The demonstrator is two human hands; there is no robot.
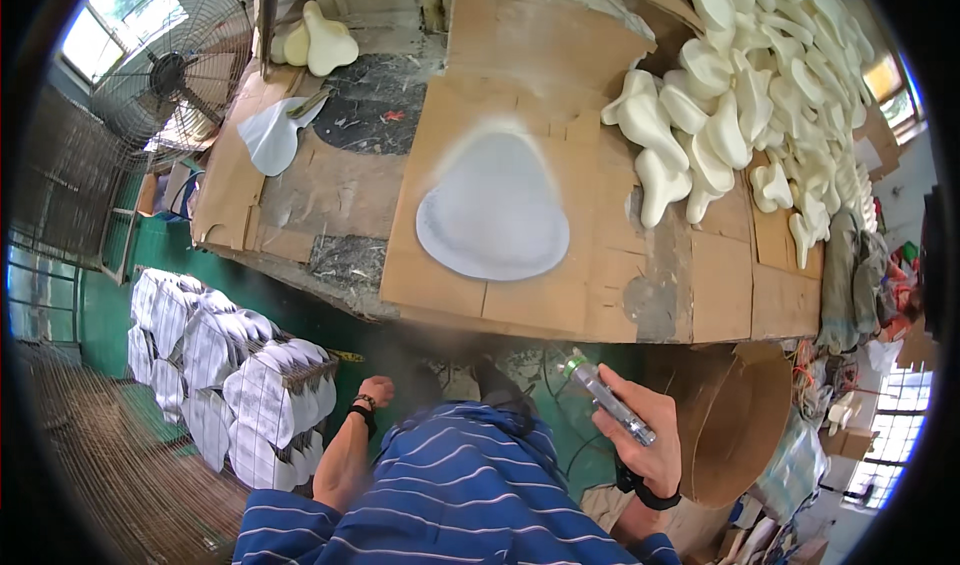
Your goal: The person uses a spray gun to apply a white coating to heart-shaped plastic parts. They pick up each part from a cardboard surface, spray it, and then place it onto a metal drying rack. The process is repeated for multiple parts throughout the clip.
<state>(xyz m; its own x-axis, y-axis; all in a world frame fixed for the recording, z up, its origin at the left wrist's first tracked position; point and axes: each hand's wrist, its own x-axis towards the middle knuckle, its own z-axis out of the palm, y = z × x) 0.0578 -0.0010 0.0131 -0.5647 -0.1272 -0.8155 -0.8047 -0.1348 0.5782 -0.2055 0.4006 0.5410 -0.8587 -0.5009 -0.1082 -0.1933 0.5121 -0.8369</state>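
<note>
My right hand [645, 435] is closed round a silver spray gun [610, 403] with a green tip, held in front of the table's near edge. Hanging low on the other side, my left hand [377, 392] has its fingers curled in, and nothing shows in it. A grey-white, saddle-shaped cover piece [495, 210] lies flat on the cardboard [625, 275], its wide end toward me. Pale haze or residue rings its narrow far end. Neither hand touches the piece.
Cream foam saddle pads [740, 115] are heaped at the right; a couple more pads [325, 40] sit far left. Near them lies a folded white piece [270, 135]. A wire rack of white pieces [265, 395], a large fan [170, 75] and a cardboard drum [730, 415] stand around.
</note>
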